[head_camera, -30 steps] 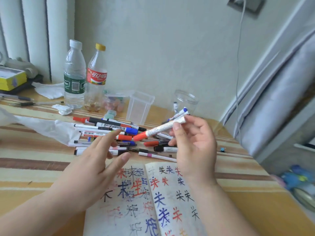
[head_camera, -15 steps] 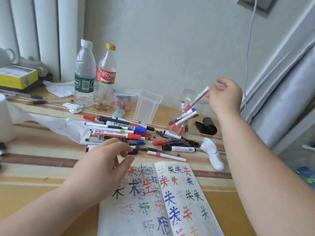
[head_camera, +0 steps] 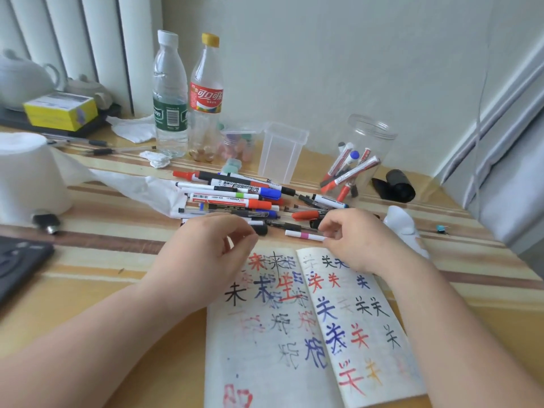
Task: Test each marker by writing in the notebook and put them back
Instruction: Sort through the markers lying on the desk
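Striped wooden table against a pale wall, pretty cluttered. Right hand is down at the top edge of the notebook, thumb and forefinger pinching the right end of a thin white marker with a pink band, which lies flat on the table. Left hand hovers just left of it by the near edge of the marker pile, fingers loosely curled, nothing visibly in it.

The notebook lies open, two pages showing, covered in test writing in black, red and blue. On the right page it's 关 over and over, and on the left I can read 未 and 生, the rest is smudgy.

Behind the pile there's a round clear jar with at least four markers leaning in it, hard to count exactly. One square clear tub stands beside the jar, and two bottles stand further left. The cola bottle has a yellow cap and a red label reading 可口可乐. The water bottle has a white cap and a green label with a barcode.

Half a second ago the right hand was up at the jar holding a red-capped marker over it. Now that marker sits in the jar and the hand has dropped to the pink-banded one. The left hand has barely moved.
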{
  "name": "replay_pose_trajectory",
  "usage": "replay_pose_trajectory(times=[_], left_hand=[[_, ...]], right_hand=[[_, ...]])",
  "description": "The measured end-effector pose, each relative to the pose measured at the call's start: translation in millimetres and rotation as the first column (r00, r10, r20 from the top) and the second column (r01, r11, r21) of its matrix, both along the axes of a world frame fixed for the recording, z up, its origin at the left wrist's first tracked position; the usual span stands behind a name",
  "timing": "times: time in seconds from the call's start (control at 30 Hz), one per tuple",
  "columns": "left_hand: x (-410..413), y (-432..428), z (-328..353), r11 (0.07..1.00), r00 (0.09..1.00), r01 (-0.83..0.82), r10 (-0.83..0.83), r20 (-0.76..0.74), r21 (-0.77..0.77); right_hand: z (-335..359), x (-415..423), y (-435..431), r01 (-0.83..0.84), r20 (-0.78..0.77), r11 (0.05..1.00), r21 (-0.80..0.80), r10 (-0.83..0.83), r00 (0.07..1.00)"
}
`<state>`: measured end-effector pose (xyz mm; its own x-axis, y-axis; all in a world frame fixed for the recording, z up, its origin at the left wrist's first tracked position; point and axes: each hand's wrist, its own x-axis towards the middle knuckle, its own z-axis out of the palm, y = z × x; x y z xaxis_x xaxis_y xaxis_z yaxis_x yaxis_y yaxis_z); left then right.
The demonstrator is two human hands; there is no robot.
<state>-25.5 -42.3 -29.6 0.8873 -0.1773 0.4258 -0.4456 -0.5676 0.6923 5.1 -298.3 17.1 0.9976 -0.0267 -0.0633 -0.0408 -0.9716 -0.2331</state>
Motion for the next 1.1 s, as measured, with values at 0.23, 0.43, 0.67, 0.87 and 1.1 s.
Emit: replay_pose_trajectory(times=[0.23, 0.43, 0.67, 0.87, 1.1], left_hand=[[0, 0, 1, 1.0, 0.999, -0.01, 0.01, -0.035, 0.007], [-1, 1, 1, 1.0, 0.998, 0.004, -0.004, -0.059, 0.001], [-9, 0, 6, 0.969, 0.964, 0.246, -0.248, -0.095, -0.038], [-8, 1, 7, 0.957, 0.957, 0.287, -0.285, -0.061, 0.032], [-10, 0, 6, 0.923, 0.911, 0.385, -0.379, -0.161, 0.004]], right_hand=[[-13, 5, -1, -0.07, 0.05, 0.998, -0.002, 0.07, 0.996], [-11, -2, -5, -0.257, 0.251, 0.966, 0.024, 0.243, 0.937], [6, -42, 19, -0.456, 0.301, 0.876, 0.16, 0.396, 0.867], [3, -53, 21, -0.5, 0.219, 0.663, 0.557, 0.464, 0.858], [-3, -45, 25, -0.201, 0.145, 0.111, 0.973, 0.381, 0.913]])
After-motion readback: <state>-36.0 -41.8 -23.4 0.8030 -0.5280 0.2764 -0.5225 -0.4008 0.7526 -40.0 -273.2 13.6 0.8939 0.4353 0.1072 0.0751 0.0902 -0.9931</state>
